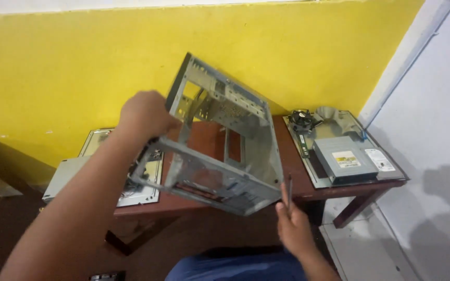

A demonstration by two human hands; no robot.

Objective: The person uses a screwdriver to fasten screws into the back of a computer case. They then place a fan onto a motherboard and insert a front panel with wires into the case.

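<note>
An empty grey metal computer case (225,151) is tilted in the air above a reddish-brown table (287,156). My left hand (144,115) grips the case's upper left frame edge. My right hand (292,224) is below the case's lower right corner and holds a thin dark tool (289,190), like a screwdriver, pointing upward next to that corner. The case's open side faces me, showing its inner brackets.
On the table's right end lies a metal side panel (386,169) bearing a grey optical drive (345,158), a cooling fan (302,119) and a circuit strip. Another panel and a grey box (66,174) lie at the left end. A yellow wall (79,67) stands behind; a white wall is at right.
</note>
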